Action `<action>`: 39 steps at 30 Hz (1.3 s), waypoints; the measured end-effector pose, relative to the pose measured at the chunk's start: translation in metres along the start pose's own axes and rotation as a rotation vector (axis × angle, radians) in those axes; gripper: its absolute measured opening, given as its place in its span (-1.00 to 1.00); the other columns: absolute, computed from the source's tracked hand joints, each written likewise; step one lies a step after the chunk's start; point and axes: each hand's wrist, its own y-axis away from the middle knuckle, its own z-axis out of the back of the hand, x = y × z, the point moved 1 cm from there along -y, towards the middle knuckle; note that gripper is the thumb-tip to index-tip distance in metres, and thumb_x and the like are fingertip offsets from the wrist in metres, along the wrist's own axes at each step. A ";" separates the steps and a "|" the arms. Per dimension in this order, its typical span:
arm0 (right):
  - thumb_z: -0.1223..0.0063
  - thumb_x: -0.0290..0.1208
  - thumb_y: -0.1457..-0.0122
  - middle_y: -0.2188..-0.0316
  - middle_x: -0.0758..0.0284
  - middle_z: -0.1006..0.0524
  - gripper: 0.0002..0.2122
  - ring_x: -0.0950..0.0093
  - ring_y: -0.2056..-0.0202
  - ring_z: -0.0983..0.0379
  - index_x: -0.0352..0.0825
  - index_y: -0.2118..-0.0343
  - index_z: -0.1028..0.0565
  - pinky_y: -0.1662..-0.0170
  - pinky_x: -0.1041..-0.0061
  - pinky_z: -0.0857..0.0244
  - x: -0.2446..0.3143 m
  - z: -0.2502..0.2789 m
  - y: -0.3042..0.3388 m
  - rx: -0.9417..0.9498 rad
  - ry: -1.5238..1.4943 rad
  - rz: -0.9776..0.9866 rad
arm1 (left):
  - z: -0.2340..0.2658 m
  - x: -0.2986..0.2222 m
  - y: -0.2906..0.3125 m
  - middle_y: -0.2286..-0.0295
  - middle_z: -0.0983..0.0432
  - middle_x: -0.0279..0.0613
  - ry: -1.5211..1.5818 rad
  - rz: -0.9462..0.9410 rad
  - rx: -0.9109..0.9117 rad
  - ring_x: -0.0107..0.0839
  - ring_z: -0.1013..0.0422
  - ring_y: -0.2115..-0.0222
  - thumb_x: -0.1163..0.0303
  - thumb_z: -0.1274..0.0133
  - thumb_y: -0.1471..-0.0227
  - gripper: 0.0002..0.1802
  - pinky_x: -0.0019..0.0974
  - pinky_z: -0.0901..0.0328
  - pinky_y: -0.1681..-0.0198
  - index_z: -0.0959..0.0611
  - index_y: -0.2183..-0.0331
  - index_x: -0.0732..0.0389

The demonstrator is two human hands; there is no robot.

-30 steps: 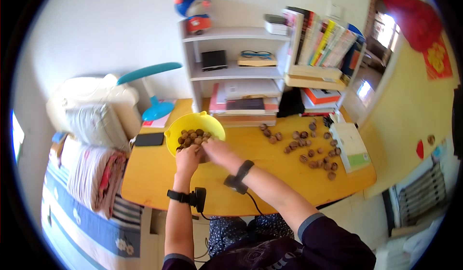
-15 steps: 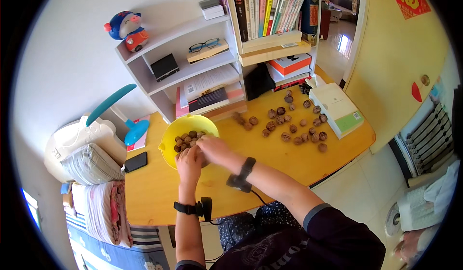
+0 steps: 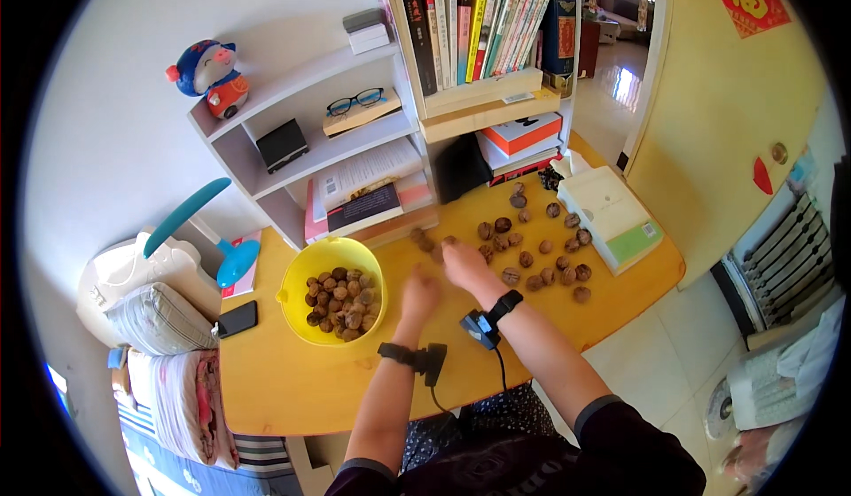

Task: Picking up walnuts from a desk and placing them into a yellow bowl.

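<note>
A yellow bowl (image 3: 289, 310) on the table's left half holds a heap of brown walnuts (image 3: 340, 294). To the right of the bowl is my left hand (image 3: 420, 296), smeared by motion, its fingers unclear; no walnut shows in it. Farther right and forward, my right hand (image 3: 466, 265) has its fingertips closed on a walnut (image 3: 449, 241). Just left of those fingertips lie a few loose walnuts (image 3: 418, 234), slightly blurred. More walnuts (image 3: 534, 282) are scattered across the table on the right. Both wrists carry black straps with small devices and cables.
Along the back of the yellow table (image 3: 355, 390) stands a white shelf (image 3: 363, 137) with books and glasses. A white box (image 3: 610, 217) lies at the right. Left of the bowl are a black phone (image 3: 237, 318) and a blue lamp (image 3: 238, 264).
Both hands have left the bowl and moved right, the right one reaching the loose walnuts. The walnuts in the bowl are now in full sight. The whole view has shifted slightly.
</note>
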 end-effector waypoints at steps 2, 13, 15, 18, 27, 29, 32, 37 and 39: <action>0.13 -0.55 0.02 0.45 0.06 -0.50 -0.87 0.15 0.38 -0.47 -0.42 0.41 -0.44 0.36 0.26 -0.36 -0.001 -0.003 -0.001 0.036 0.046 0.020 | -0.009 0.010 -0.013 0.51 -0.50 0.01 -0.012 0.084 -0.049 -0.15 -0.45 0.47 0.42 -0.04 0.14 -0.57 -0.24 -0.31 0.40 -0.50 0.15 0.35; 0.08 -0.56 0.03 0.41 0.07 -0.49 -0.80 0.12 0.32 -0.43 -0.37 0.28 -0.40 0.30 0.25 -0.33 0.017 0.024 0.002 0.038 -0.100 0.109 | 0.007 -0.034 -0.004 0.41 -0.49 0.15 0.007 -0.140 -0.041 0.01 -0.44 0.43 0.47 0.02 0.09 -0.57 -0.12 -0.32 0.38 -0.42 0.10 0.32; 0.06 -0.55 0.03 0.38 0.08 -0.49 -0.78 0.12 0.30 -0.42 -0.36 0.25 -0.39 0.28 0.24 -0.32 0.042 0.043 0.009 0.026 -0.175 0.143 | 0.033 -0.050 0.014 0.41 -0.49 0.15 -0.052 -0.137 -0.081 0.04 -0.43 0.42 0.49 0.04 0.08 -0.55 -0.09 -0.32 0.37 -0.39 0.07 0.32; 0.02 -0.51 0.01 0.34 0.11 -0.47 -0.77 0.12 0.28 -0.41 -0.33 0.23 -0.39 0.25 0.24 -0.30 0.087 0.056 0.015 -0.042 -0.325 0.220 | 0.082 -0.066 0.039 0.44 -0.50 0.02 -0.312 -0.174 -0.216 -0.09 -0.45 0.43 0.43 0.08 0.07 -0.53 -0.11 -0.33 0.40 -0.36 0.04 0.32; 0.07 -0.50 0.01 0.38 0.18 -0.49 -0.85 0.24 0.30 -0.39 -0.39 0.35 -0.42 0.24 0.28 -0.27 0.160 -0.014 0.017 -0.151 -0.131 0.509 | 0.162 -0.009 0.064 0.44 -0.50 0.03 -0.502 -0.178 -0.225 -0.01 -0.43 0.40 0.48 0.06 0.09 -0.66 -0.10 -0.30 0.33 -0.44 0.17 0.24; 0.08 -0.48 0.01 0.41 0.18 -0.49 -0.88 0.26 0.32 -0.41 -0.37 0.41 -0.43 0.28 0.28 -0.28 0.166 -0.026 0.012 -0.063 -0.148 0.485 | 0.170 -0.001 0.065 0.44 -0.50 0.04 -0.351 -0.015 -0.117 -0.01 -0.43 0.38 0.43 0.05 0.08 -0.70 -0.09 -0.31 0.35 -0.47 0.20 0.19; 0.08 -0.46 0.01 0.49 0.12 -0.50 -0.90 0.16 0.41 -0.44 -0.33 0.44 -0.44 0.37 0.21 -0.30 0.177 0.005 0.011 0.062 -0.180 0.350 | 0.167 -0.007 0.061 0.41 -0.51 0.02 -0.068 0.067 -0.168 -0.10 -0.45 0.41 0.36 0.16 -0.08 -0.78 -0.16 -0.33 0.40 -0.51 0.25 0.19; -0.04 -0.42 0.05 0.61 0.10 -0.45 -0.82 0.11 0.53 -0.42 -0.33 0.37 -0.37 0.48 0.16 -0.28 0.155 -0.002 0.036 -0.245 -0.214 0.419 | 0.142 0.001 0.067 0.14 -0.37 0.17 -0.355 -0.048 -0.106 0.06 -0.32 0.11 0.38 0.11 0.00 -0.56 -0.07 -0.21 0.05 -0.40 0.01 0.00; -0.05 -0.39 0.08 0.62 0.11 -0.45 -0.87 0.12 0.51 -0.42 -0.30 0.49 -0.39 0.46 0.18 -0.29 0.146 -0.019 0.042 -0.142 -0.201 0.262 | 0.135 0.018 0.073 0.10 -0.36 0.11 -0.401 -0.217 -0.112 0.02 -0.29 0.07 0.35 0.06 0.02 -0.53 -0.08 -0.18 0.02 -0.38 0.00 0.04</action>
